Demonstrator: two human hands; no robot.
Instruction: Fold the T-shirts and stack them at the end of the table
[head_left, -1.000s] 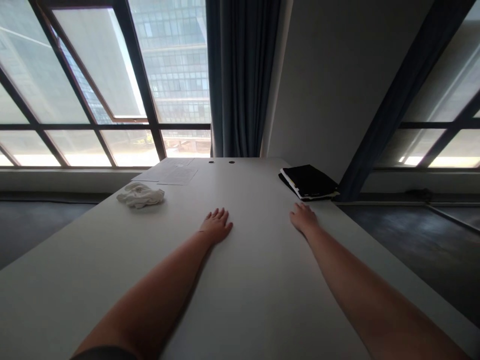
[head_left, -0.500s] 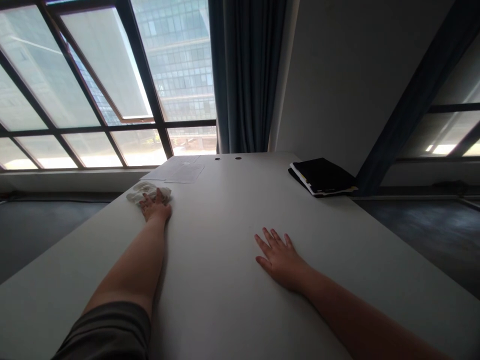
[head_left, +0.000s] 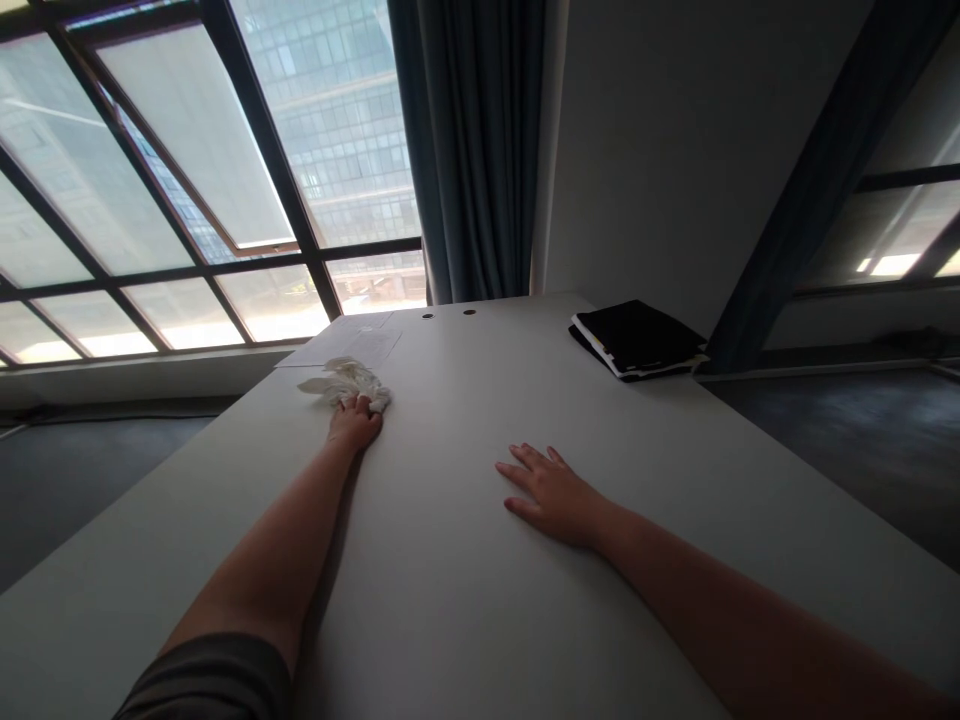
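Observation:
My left hand (head_left: 355, 424) is stretched far forward on the left of the white table (head_left: 442, 560), its fingers curled into a crumpled white cloth (head_left: 346, 380). The cloth lies bunched on the tabletop just short of some paper sheets, with a loose flap spreading to the left. My right hand (head_left: 551, 490) rests palm down near the middle of the table, fingers spread, holding nothing.
Paper sheets (head_left: 352, 340) lie at the far left of the table. A black folder (head_left: 641, 335) with papers in it sits toward the far right edge. Two dark round holes (head_left: 469, 312) are near the far edge. Beyond hang blue curtains (head_left: 472, 150) beside windows (head_left: 187, 130).
My left hand has slid the cloth to the right, and its fingers have gone from spread on top to curled into it. My right hand stays nearly in place.

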